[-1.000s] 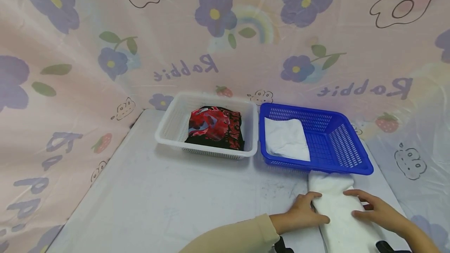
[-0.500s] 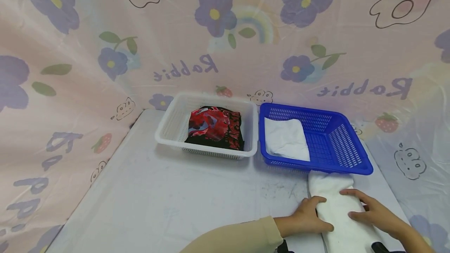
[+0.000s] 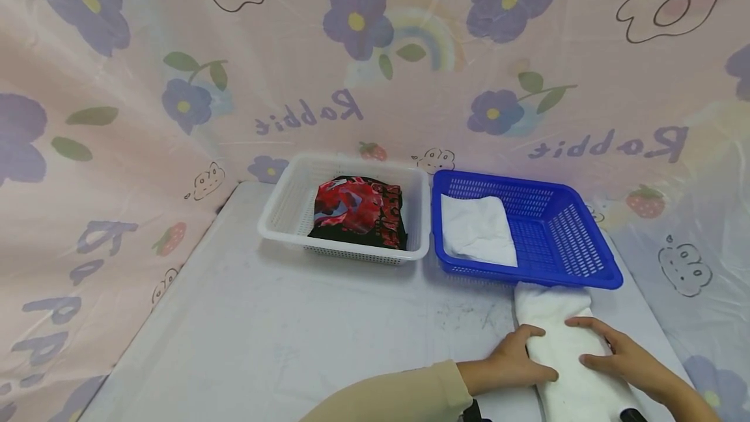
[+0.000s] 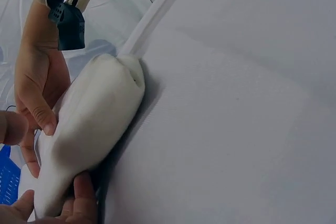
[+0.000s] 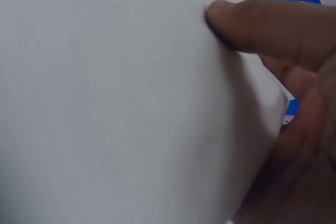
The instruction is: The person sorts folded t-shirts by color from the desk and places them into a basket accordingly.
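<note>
A long folded white cloth (image 3: 565,350) lies lengthwise at the table's right front, its far end by the blue basket. My left hand (image 3: 515,360) grips its left edge, thumb on top. In the left wrist view, fingers (image 4: 84,198) of that hand tuck beneath the thick fold. Opposite, my right hand (image 3: 629,363) holds the right edge; in the right wrist view its thumb (image 5: 236,22) presses the top face while the other fingers go down the side, partly hidden. The cloth's near end runs out of the head view.
The blue basket (image 3: 530,279) holds a folded white cloth (image 3: 477,230) on its left side. Left of it stands a white basket (image 3: 281,233) with a folded black and red printed garment (image 3: 357,213). A patterned curtain (image 3: 410,96) hangs behind the table (image 3: 263,331).
My left hand has shifted slightly right and toward me along the cloth. My right hand has edged a little left, so the hands are somewhat closer together. The baskets stay put.
</note>
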A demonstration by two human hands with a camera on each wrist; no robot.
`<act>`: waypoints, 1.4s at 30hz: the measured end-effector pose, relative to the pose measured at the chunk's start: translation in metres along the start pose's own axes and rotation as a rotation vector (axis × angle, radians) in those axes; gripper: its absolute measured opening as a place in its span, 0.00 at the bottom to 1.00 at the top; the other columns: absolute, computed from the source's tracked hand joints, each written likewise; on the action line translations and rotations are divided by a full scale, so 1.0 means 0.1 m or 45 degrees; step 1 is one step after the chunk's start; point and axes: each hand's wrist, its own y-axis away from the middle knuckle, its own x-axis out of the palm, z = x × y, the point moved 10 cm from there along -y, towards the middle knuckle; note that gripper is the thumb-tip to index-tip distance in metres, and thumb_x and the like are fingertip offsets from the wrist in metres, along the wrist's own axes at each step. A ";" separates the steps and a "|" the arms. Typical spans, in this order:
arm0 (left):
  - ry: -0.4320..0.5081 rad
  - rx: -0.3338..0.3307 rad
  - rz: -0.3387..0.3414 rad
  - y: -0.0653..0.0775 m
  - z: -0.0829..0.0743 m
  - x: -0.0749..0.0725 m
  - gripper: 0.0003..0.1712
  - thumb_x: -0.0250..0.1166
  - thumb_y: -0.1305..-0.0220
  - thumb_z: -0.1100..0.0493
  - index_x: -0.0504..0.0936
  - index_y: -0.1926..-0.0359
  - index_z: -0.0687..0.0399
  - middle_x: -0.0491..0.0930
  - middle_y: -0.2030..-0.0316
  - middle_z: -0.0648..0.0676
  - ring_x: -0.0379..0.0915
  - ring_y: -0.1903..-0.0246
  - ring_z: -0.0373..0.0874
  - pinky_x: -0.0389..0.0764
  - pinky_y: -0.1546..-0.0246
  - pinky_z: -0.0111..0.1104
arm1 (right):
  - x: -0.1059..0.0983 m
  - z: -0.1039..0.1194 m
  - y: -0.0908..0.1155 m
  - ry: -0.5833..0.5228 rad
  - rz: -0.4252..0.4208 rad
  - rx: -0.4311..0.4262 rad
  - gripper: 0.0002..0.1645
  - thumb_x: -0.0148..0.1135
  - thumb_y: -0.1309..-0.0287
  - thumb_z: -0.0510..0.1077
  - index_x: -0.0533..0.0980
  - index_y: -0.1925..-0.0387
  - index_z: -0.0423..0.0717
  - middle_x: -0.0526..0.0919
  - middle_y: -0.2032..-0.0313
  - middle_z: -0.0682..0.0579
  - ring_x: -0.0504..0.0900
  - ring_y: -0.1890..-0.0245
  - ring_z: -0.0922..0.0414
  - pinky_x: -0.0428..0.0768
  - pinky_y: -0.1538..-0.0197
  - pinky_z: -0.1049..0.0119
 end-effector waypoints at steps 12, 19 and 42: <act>-0.065 0.027 0.052 0.10 -0.07 -0.07 0.29 0.74 0.53 0.56 0.74 0.49 0.34 0.75 0.55 0.36 0.69 0.58 0.27 0.72 0.60 0.25 | 0.03 0.17 0.09 0.021 -0.018 -0.057 0.36 0.64 0.41 0.50 0.65 0.34 0.48 0.65 0.42 0.73 0.65 0.54 0.83 0.74 0.58 0.70; -0.130 0.126 0.071 0.17 -0.10 -0.15 0.30 0.74 0.53 0.55 0.73 0.48 0.33 0.73 0.54 0.36 0.67 0.59 0.26 0.72 0.60 0.23 | 0.08 0.25 0.13 0.009 -0.002 -0.020 0.38 0.65 0.43 0.52 0.64 0.34 0.46 0.65 0.45 0.74 0.66 0.55 0.81 0.77 0.56 0.65; -0.545 0.552 0.266 0.52 -0.73 -0.34 0.32 0.69 0.44 0.49 0.68 0.39 0.33 0.71 0.49 0.36 0.66 0.58 0.21 0.68 0.63 0.12 | 0.13 0.59 0.66 -0.137 -0.064 -0.213 0.39 0.58 0.36 0.38 0.54 0.29 0.58 0.67 0.56 0.81 0.81 0.66 0.67 0.82 0.66 0.69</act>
